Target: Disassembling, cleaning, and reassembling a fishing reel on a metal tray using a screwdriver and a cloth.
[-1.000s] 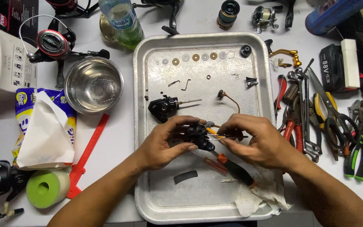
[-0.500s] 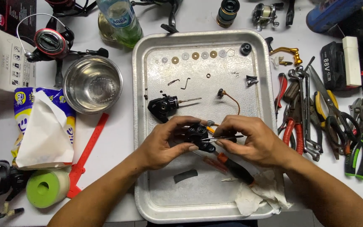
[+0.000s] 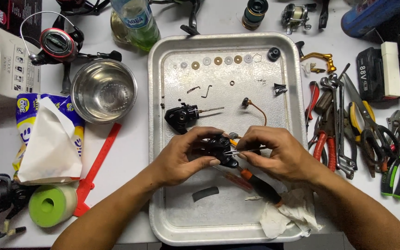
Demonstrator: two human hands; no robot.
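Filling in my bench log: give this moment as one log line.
left hand: grips black reel body | right hand: holds tweezers at it | over metal tray | screwdriver lies beneath

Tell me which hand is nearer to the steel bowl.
Left. The left hand is over the tray's middle, right of and below the steel bowl. The right hand is farther right, toward the pliers.

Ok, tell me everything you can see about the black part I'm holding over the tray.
The black part is a small, dark, glossy body, probably plastic or metal. It hangs just above the metal tray, gripped by the left hand from its left side. The right hand points thin tweezers at it. Fingers hide much of it.
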